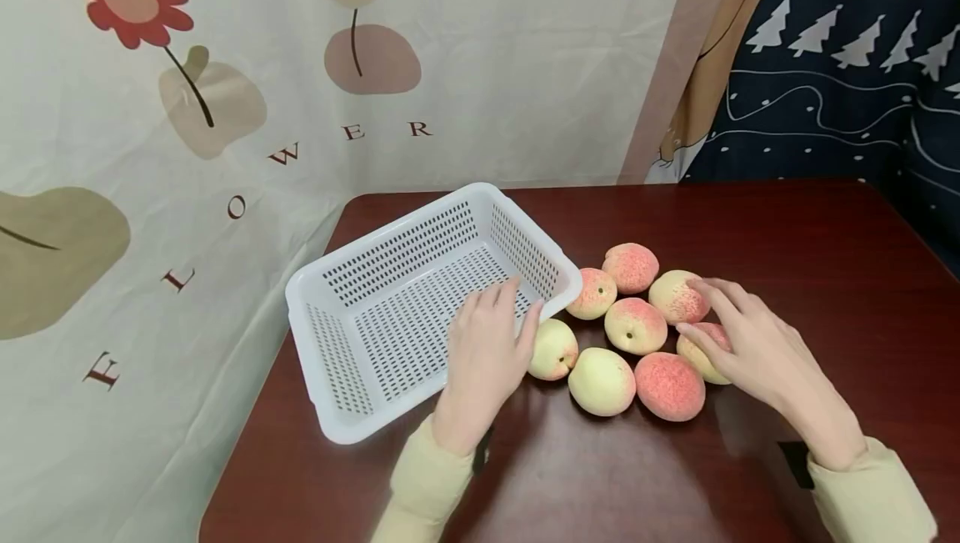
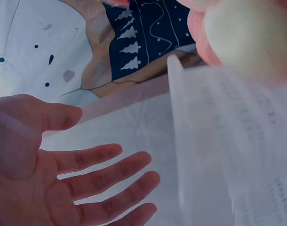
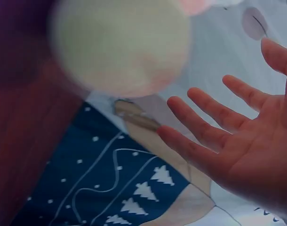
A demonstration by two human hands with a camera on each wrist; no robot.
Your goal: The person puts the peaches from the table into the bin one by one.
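Note:
Several peaches, one of them a yellow and red peach (image 1: 635, 326), lie in a loose cluster beside a white perforated plastic basket (image 1: 392, 231). My left hand (image 1: 487, 351) is over the basket's near right side, its fingers spread and holding nothing. Close to its thumb is a pale yellow peach (image 1: 553, 350). In the left wrist view the left palm (image 2: 54, 183) faces the basket wall (image 2: 204, 141). My right hand (image 1: 765, 351) hovers at the cluster's right side, fingertips by a speckled peach (image 1: 677, 296) and partly covering another peach (image 1: 701, 349); whether it touches them cannot be told.
The basket and fruit stand on a dark reddish-brown table (image 1: 810, 259). Behind hangs a pale curtain (image 1: 525, 67) with flower prints and letters, and a navy part (image 1: 817, 109) with white trees at the right. No fruit shows in the basket's visible part.

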